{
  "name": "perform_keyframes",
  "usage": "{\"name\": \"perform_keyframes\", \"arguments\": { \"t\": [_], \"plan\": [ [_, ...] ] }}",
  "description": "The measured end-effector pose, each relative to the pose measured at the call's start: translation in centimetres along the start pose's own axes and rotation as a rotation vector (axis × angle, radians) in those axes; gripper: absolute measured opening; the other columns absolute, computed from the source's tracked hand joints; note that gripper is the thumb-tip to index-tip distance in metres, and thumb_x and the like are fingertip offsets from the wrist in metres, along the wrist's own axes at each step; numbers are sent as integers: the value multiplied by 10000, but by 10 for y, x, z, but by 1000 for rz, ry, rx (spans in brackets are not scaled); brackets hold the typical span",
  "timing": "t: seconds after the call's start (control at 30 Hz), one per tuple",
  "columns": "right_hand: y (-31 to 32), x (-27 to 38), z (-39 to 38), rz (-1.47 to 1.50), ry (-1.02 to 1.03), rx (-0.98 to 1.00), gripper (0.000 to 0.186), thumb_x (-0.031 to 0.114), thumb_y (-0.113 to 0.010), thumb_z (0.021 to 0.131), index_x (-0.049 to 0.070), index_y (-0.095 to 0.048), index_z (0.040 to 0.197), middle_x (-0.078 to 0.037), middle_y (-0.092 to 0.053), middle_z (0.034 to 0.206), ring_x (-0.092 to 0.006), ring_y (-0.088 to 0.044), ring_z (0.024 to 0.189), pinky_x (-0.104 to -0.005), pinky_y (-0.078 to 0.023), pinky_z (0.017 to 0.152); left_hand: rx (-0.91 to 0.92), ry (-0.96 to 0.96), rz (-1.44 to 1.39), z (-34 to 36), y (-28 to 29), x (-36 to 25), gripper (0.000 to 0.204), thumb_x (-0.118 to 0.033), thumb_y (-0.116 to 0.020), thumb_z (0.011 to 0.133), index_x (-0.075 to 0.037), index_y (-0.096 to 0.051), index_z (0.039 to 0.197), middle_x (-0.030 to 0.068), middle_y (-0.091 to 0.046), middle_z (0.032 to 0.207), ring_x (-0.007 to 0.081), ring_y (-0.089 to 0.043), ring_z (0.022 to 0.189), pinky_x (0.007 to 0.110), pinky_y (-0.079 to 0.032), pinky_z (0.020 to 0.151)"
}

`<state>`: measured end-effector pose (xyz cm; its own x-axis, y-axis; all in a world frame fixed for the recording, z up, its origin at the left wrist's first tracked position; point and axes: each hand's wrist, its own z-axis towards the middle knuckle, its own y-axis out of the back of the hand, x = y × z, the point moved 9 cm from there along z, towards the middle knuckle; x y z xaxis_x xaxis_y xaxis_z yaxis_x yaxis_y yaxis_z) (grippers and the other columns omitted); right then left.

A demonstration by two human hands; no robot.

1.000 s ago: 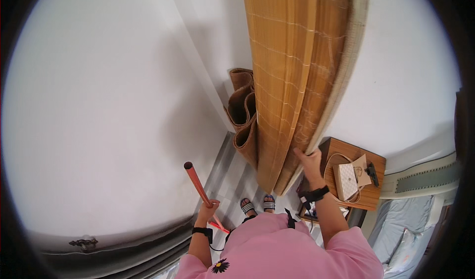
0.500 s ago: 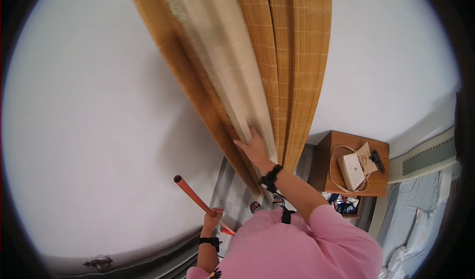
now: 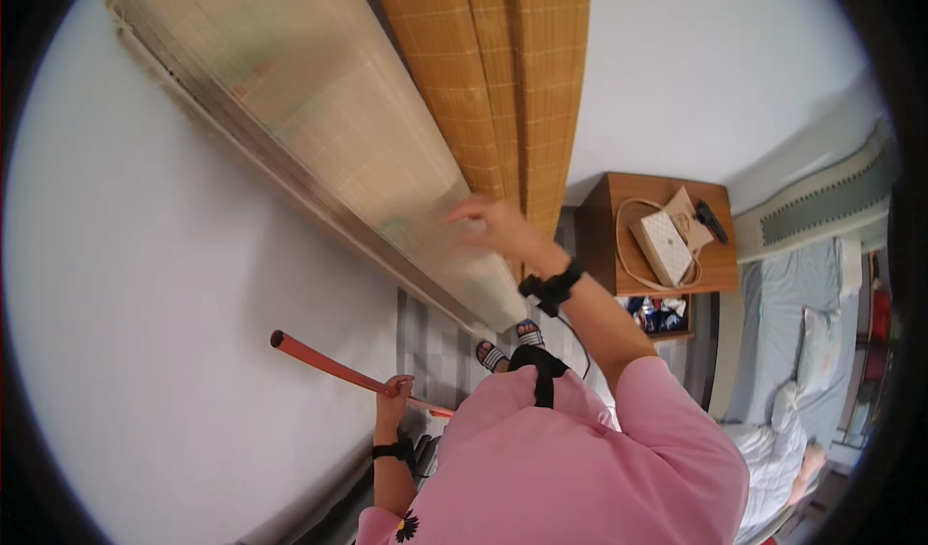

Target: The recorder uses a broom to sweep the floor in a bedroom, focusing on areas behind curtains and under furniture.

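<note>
L hand (image 3: 391, 397) clamped on red pole (image 3: 333, 368); R hand (image 3: 493, 224) fingers spread, pressing bamboo blind (image 3: 319, 129).

No labels, signs or screens show; colourful items (image 3: 660, 315) on the shelf under the wooden bedside stand (image 3: 619, 245) may be packages, too small to tell.

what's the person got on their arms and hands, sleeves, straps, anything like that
Both hands are bare, with no gloves. The right hand has a black strap like a watch band at the wrist, and a short pink sleeve covers the upper arm. The left hand also wears a black band at the wrist; its pink sleeve edge carries a small daisy-like flower mark.
</note>
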<state>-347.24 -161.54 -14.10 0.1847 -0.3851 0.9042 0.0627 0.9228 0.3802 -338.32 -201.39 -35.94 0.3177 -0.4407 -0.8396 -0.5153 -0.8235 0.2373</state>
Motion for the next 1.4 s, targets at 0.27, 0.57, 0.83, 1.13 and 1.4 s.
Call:
{"name": "perform_keyframes", "arguments": {
  "t": [0.27, 0.57, 0.83, 1.13, 1.4],
  "plan": [
    [201, -78, -76, -54, -224, -789, 828, 269, -806, 693, 38, -346, 1341, -146, -406, 1336, -273, -410, 1212, -391, -370, 993, 48, -28, 27, 8, -10, -10, 152, -149, -612, 880, -43, -656, 979, -14, -521, 670, 91, -517, 619, 239, -426, 561],
    [137, -68, -28, 417, -170, -603, 608, 166, -777, 724, -24, -491, 1227, -108, -583, 1153, -194, -551, 1058, -330, -440, 915, -17, -12, 52, -10, 3, 6, 158, -143, -604, 877, -27, -659, 970, -21, -525, 689, 75, -490, 639, 233, -418, 585],
    [39, -38, -28, -1, -129, -560, 877, 268, -791, 663, 91, -336, 1390, -170, -335, 1343, -330, -312, 1279, -403, -291, 1057, 33, 76, 64, 6, -31, 4, 140, -122, -602, 875, -31, -664, 961, -1, -586, 753, 93, -532, 693, 242, -451, 644],
    [-33, -48, 49, 9, -90, -356, 808, -13, -646, 739, 123, -253, 1432, -167, -308, 1367, -407, -350, 1192, -425, -364, 1001, 37, 78, 37, 6, -58, -31, 136, -97, -593, 881, -29, -656, 980, -3, -576, 747, 80, -529, 716, 229, -436, 651],
    [-22, -53, 41, 31, -71, -229, 779, -22, -614, 742, 111, -265, 1425, -156, -306, 1376, -359, -364, 1230, -384, -351, 1027, -21, 78, 88, -4, -70, -15, 141, -99, -600, 875, -24, -650, 982, -12, -568, 739, 78, -513, 713, 229, -434, 664]
  ]
}}
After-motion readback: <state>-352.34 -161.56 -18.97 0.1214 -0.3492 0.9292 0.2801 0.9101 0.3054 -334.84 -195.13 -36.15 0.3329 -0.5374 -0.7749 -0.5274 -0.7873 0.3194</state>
